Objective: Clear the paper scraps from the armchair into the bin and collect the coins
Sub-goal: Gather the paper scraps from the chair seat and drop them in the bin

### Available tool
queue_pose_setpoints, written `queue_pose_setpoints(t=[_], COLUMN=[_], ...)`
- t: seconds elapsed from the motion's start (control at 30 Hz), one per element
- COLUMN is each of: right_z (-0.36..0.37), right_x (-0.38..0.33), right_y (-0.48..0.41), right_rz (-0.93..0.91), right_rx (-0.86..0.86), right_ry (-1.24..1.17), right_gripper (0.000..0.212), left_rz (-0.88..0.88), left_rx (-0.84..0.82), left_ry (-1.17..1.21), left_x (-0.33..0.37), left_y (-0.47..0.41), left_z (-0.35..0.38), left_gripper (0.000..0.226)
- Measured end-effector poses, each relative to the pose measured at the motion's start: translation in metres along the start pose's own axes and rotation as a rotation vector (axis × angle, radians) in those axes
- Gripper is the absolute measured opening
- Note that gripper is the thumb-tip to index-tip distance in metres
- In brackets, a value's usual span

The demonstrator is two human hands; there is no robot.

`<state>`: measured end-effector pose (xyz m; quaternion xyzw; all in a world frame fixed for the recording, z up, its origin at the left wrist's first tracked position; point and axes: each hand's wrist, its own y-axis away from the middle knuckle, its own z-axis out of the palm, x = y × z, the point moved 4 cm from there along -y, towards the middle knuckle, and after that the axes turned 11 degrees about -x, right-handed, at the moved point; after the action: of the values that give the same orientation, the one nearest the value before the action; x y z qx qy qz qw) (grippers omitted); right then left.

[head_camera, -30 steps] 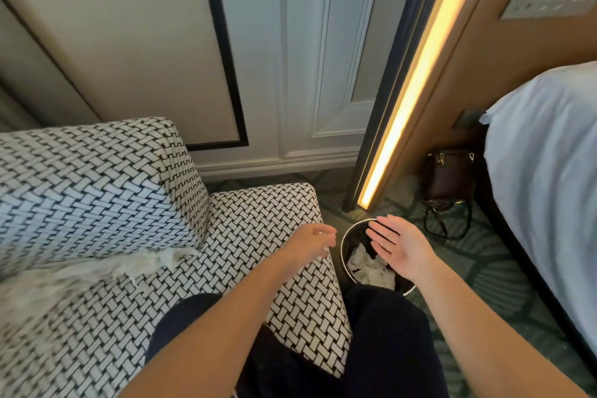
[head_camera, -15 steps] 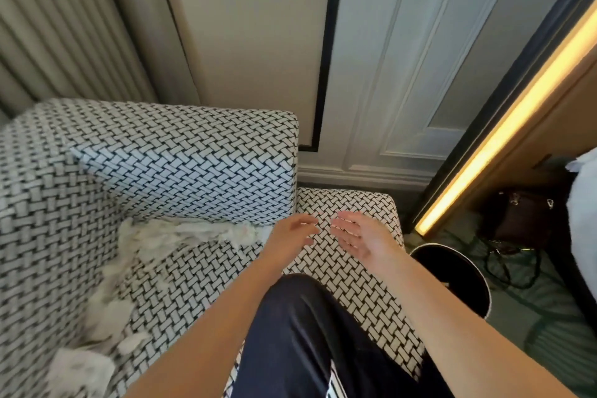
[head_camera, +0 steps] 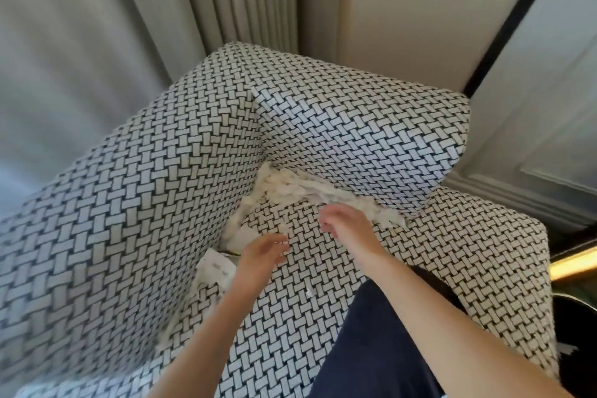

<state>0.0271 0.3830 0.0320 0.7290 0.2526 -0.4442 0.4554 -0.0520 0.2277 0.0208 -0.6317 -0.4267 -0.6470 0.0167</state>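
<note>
Paper scraps [head_camera: 290, 186] heaped in armchair [head_camera: 129, 203] seat crease at frame ctr, strip running upper-left to lower-right just above both hands, R hand [head_camera: 350, 226] nearer, L hand [head_camera: 263, 252] lower-left beside bigger slip [head_camera: 214, 268], both loosely curled & empty.

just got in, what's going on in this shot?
A person leans over the patterned armchair, both hands empty above the seat. The right hand is beside the paper scraps heaped along the seat's back crease; the left hand hovers near a printed slip. The bin shows at far right. No coins visible.
</note>
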Motion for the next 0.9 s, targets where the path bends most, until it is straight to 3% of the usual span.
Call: queue_pose_setpoints(t=[0.1, 0.3, 0.5, 0.67, 0.83, 0.9], right_z=[0.049, 0.128, 0.166, 0.163, 0.125, 0.105], right_x=[-0.004, 0.007, 0.019, 0.019, 0.021, 0.022], right_y=[-0.001, 0.013, 0.021, 0.025, 0.025, 0.027], right_rz=[-0.055, -0.11, -0.043, -0.061, -0.118, -0.162], right_rx=[-0.138, -0.569, -0.706, -0.658, -0.494, -0.418], right_ry=[0.265, 0.525, 0.627, 0.469, 0.271, 0.245], right_gripper=[0.027, 0.031, 0.046, 0.053, 0.035, 0.028], left_rz=[-0.065, -0.073, -0.118, -0.079, -0.051, -0.049], left_rx=[0.067, 0.125, 0.177, 0.201, 0.382, 0.439], left_ry=[0.025, 0.095, 0.233, 0.211, 0.192, 0.081], left_x=[-0.04, -0.092, -0.11, -0.108, -0.111, -0.108], left_y=[0.022, 0.057, 0.075, 0.083, 0.08, 0.075], left_z=[-0.029, -0.046, -0.045, -0.05, -0.062, -0.063], left_gripper=[0.012, 0.014, 0.013, 0.015, 0.015, 0.018])
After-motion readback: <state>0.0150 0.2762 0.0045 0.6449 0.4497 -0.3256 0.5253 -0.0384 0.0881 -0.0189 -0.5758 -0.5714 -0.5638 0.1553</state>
